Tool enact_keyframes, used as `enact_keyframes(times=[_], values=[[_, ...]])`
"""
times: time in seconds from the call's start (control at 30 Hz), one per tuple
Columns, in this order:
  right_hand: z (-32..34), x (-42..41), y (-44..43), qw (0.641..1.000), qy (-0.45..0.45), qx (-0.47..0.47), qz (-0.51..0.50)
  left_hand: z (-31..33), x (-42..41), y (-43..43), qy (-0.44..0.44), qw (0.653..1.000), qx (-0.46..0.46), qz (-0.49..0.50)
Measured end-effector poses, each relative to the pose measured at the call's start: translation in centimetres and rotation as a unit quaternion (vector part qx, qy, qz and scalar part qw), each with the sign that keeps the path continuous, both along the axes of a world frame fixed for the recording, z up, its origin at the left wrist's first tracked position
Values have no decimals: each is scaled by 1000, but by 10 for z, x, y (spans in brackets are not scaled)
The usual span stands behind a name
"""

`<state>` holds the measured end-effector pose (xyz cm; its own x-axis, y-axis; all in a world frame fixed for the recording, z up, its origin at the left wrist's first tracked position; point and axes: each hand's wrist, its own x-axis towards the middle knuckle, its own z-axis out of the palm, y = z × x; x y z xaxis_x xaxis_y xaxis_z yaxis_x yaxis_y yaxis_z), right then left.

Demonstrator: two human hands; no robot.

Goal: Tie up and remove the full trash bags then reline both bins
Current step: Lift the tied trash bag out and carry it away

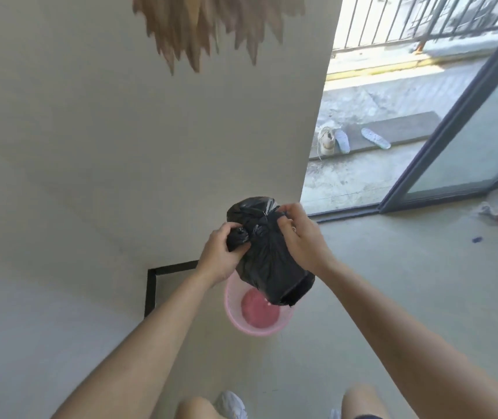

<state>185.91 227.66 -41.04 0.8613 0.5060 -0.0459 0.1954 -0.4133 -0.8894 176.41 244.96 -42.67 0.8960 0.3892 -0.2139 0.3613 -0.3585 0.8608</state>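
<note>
A full black trash bag hangs in the air in front of me, lifted clear of a small pink bin that stands on the floor below it with its bare pink bottom showing. My left hand grips a gathered bunch of the bag's top on the left. My right hand pinches the bag's top on the right. A small knot of plastic sits between the two hands.
A cream wall fills the left, with a black frame at its foot beside the bin. An open glass sliding door on the right leads to a balcony with shoes and slippers. A dried-leaf lamp hangs above. My feet show at the bottom.
</note>
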Motion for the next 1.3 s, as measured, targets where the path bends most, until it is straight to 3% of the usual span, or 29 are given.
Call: enact_keyframes(times=[0.17, 0.3, 0.5, 0.87, 0.93, 1.13, 1.3], values=[[178, -24, -57, 995, -57, -61, 62, 162, 5, -32, -59, 992, 79, -75], [244, -50, -114, 973, -170, -157, 7, 235, 16, -71, -110, 970, 156, -151], [265, -134, -232, 945, -175, -188, -203, 262, 8, -194, -170, 912, 160, -338], [301, -388, -512, 821, -179, -223, -494, 315, -146, -532, -270, 745, 117, -598], [298, -442, -568, 798, -175, -217, -534, 320, -190, -598, -252, 730, 59, -632], [291, -595, -710, 724, -142, -233, -633, 317, -318, -776, -195, 627, -44, -753], [281, -676, -802, 677, -113, -228, -690, 301, -386, -899, -195, 569, -12, -799]])
